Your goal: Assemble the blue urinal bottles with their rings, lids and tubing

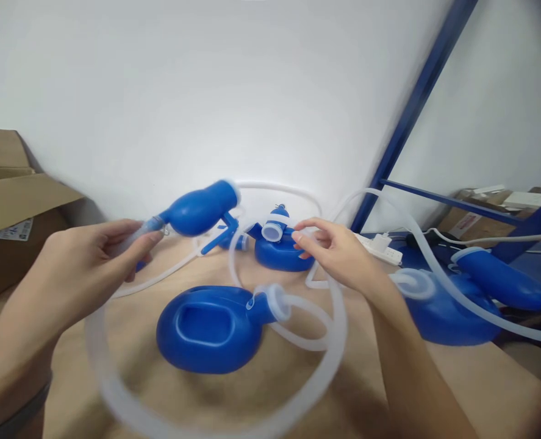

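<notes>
My left hand (pixel 91 262) is closed round the clear neck of a blue bulb-shaped piece (pixel 201 208), held up above the table. A long translucent tube (pixel 329 341) loops from it around the front. My right hand (pixel 334 250) reaches toward a small blue vessel (pixel 279 251) with a white-rimmed opening, its fingers partly curled and touching the tube there; whether they pinch it is unclear. Between the hands, on the tan table (pixel 457 378), lies a larger blue flat vessel (pixel 210 329) with an oval opening and a tube at its spout.
A cardboard box (pixel 5 201) stands at the left. A blue metal shelf frame (pixel 416 103) rises at the right, with a white power strip (pixel 382 247) and cables behind. Another blue vessel (pixel 448 311) and a blue bulb (pixel 503 280) lie at the right.
</notes>
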Motion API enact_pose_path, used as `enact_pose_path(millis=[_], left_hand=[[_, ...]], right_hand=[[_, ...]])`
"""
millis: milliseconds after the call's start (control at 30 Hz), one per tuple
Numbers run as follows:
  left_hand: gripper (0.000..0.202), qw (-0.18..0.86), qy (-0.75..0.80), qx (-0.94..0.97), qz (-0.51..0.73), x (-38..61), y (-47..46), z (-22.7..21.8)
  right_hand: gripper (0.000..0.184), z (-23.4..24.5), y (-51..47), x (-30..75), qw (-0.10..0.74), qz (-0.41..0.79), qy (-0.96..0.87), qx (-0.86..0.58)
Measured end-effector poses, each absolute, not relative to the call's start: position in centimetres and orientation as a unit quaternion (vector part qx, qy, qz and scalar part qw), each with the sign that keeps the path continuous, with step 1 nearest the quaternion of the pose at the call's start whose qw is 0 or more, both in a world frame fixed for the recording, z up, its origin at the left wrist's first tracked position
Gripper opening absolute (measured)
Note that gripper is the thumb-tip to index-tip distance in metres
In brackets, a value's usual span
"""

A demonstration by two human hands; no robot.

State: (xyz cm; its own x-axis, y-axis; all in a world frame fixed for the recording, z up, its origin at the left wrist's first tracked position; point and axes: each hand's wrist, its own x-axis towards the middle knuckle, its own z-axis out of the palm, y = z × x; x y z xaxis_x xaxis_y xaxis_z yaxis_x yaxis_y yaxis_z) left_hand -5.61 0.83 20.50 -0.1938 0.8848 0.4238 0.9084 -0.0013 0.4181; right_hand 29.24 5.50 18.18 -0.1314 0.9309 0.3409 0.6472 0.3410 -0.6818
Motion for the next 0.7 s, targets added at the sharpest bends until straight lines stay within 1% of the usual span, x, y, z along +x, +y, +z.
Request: enact_pose_path(millis=[100, 167, 267, 367, 433, 500, 567, 600, 700], left_hand=[[0.049, 0.051, -0.699, -0.673, -0.236, -4.9, 1.3, 20.0], [0.045, 0.082, -0.684, -0.699, -0.192, -3.8, 1.6, 19.2], [0.041, 0.135, -0.684, -0.709, -0.105, -2.1, 1.9, 17.2], [0.042, 0.171, -0.696, -0.697, -0.023, -1.3, 1.7, 14.9], [0.042, 0.202, -0.682, -0.703, 0.001, -1.5, 1.5, 13.4], [0.04, 0.241, -0.662, -0.71, 0.001, -2.1, 1.1, 12.2], [0.038, 0.278, -0.647, -0.71, -0.011, -2.6, 0.7, 11.4], [0.037, 0.297, -0.639, -0.709, -0.018, -2.8, 0.4, 11.2], [0.037, 0.337, -0.616, -0.712, -0.03, -2.9, -0.4, 10.8]], right_hand=[[0.041, 19.0, 5.0, 31.6, 0.269, 0.127, -0.713, -0.635], [0.044, 19.4, 4.3, 32.7, 0.215, 0.105, -0.712, -0.661], [0.049, 19.9, 3.2, 33.5, 0.15, 0.1, -0.73, -0.659], [0.048, 20.3, 2.2, 33.8, 0.109, 0.098, -0.762, -0.63], [0.05, 20.5, 1.8, 33.7, 0.076, 0.112, -0.781, -0.609], [0.057, 20.6, 1.6, 33.2, 0.042, 0.133, -0.787, -0.601], [0.06, 20.4, 1.5, 32.0, 0.04, 0.123, -0.8, -0.586], [0.057, 20.2, 1.4, 31.1, 0.056, 0.103, -0.817, -0.564], [0.037, 18.9, 1.4, 27.8, 0.125, 0.035, -0.889, -0.439]])
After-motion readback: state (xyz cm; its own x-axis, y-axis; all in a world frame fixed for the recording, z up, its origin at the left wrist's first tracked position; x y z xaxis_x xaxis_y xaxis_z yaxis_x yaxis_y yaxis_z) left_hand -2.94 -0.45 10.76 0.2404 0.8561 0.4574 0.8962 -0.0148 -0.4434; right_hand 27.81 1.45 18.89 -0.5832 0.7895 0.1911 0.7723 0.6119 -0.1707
